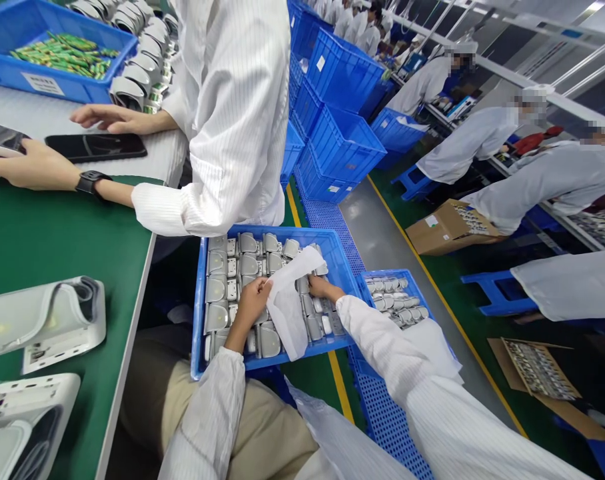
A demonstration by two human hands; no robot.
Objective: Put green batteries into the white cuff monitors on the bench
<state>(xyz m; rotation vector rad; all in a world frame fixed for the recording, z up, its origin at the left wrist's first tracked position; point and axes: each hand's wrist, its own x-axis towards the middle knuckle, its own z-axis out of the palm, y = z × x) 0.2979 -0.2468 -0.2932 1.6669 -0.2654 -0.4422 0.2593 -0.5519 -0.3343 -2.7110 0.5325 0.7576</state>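
Observation:
My left hand [253, 305] pinches the edge of a thin white sheet [288, 313], which hangs loosely over a blue bin [336, 241]. Rows of grey-and-white devices with curled cuffs [215, 288], resembling wrist blood pressure monitors, fill the bin. My right hand [324, 288] reaches into its right part, beside the sheet's far corner. Those fingers are curled down at the grey devices and partly hidden, so what they grip cannot be made out.
On the left, a green table [127, 267] bears larger cuffed devices [77, 327]. A co-worker's sleeve [232, 133] and hands, near a black phone [96, 147], are close ahead. A second blue bin [413, 275] stands right; stacked blue crates [345, 143] rise beyond.

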